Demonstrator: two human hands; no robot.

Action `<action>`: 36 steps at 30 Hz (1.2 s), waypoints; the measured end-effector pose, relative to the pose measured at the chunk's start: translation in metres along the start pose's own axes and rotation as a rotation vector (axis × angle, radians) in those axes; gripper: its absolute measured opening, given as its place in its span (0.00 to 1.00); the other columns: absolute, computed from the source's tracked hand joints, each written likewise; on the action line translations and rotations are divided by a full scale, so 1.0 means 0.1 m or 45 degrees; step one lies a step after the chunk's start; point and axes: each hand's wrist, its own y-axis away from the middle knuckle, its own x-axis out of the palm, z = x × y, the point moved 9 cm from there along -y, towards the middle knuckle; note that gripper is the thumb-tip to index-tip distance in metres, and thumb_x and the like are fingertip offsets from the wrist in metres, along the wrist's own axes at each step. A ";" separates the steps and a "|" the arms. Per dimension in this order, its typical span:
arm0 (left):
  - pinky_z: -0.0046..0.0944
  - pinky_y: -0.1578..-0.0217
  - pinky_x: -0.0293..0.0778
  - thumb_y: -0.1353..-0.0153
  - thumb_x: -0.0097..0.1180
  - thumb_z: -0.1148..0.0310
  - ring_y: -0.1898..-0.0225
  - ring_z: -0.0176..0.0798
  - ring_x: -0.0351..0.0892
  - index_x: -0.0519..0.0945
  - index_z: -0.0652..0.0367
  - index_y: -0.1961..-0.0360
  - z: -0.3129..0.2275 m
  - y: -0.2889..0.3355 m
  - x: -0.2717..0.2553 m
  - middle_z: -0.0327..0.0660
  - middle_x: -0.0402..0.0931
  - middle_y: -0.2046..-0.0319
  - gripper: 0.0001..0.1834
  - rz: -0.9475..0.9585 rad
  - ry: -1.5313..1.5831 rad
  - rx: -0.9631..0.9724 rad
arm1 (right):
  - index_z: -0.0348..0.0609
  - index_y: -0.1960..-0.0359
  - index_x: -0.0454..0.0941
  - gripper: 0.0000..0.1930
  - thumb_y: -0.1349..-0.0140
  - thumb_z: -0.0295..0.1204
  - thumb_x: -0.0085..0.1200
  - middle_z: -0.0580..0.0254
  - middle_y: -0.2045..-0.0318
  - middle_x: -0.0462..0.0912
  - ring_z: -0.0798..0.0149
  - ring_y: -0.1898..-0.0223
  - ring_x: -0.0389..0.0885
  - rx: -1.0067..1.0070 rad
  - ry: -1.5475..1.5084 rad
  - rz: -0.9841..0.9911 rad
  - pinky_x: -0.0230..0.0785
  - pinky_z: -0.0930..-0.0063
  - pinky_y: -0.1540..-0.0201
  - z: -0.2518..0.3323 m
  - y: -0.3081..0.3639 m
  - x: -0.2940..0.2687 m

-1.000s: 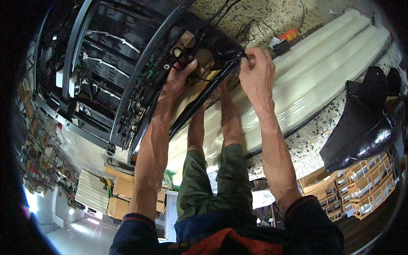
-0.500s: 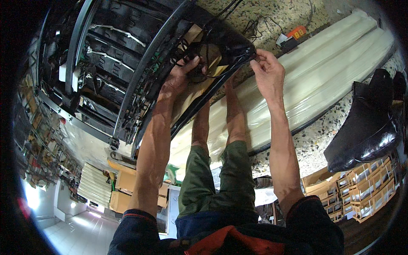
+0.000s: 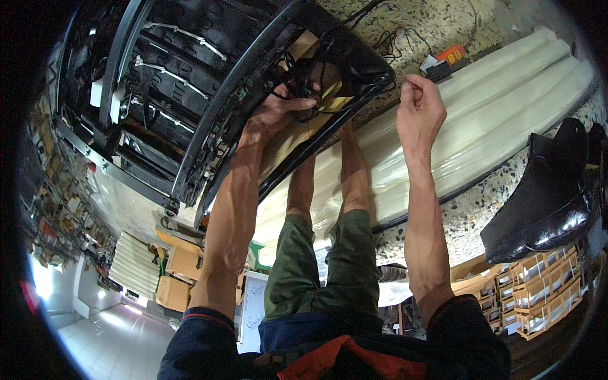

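Note:
My left hand [image 3: 278, 113] reaches into the side opening of an upturned furniture frame, closed around looped black cables [image 3: 305, 95]; some of its fingers are hidden behind them. Glossy black upholstery [image 3: 361, 60] covers the corner of this frame, and a tan inner panel [image 3: 278, 152] shows below the cables. Just right of that corner, apart from it, is my right hand [image 3: 421, 117]. Its fingers are curled in a pinch, and whatever may be between them is too small to see. Metal bars [image 3: 218, 95] and zigzag springs [image 3: 183, 38] fill the frame's underside at left.
Long pieces wrapped in clear plastic [image 3: 487, 114] lie across the speckled floor [image 3: 418, 25]. Beyond them are an orange socket block [image 3: 452, 54] and loose wires. A glossy black upholstered piece [image 3: 538, 202] stands at right, above strapped cardboard stacks [image 3: 548, 291].
My right hand has come off the upholstered corner and moved slightly right. My left thumb has shifted right over the cables. The whole view has also shifted a little.

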 end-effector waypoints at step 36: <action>0.33 0.55 0.73 0.34 0.66 0.65 0.59 0.32 0.77 0.84 0.58 0.48 0.31 0.29 -0.44 0.36 0.83 0.56 0.16 -0.158 0.334 -0.115 | 0.48 0.74 0.66 0.19 0.47 0.20 0.71 0.65 0.78 0.75 0.73 0.81 0.72 0.173 -0.229 0.352 0.62 0.74 0.81 0.01 0.10 1.73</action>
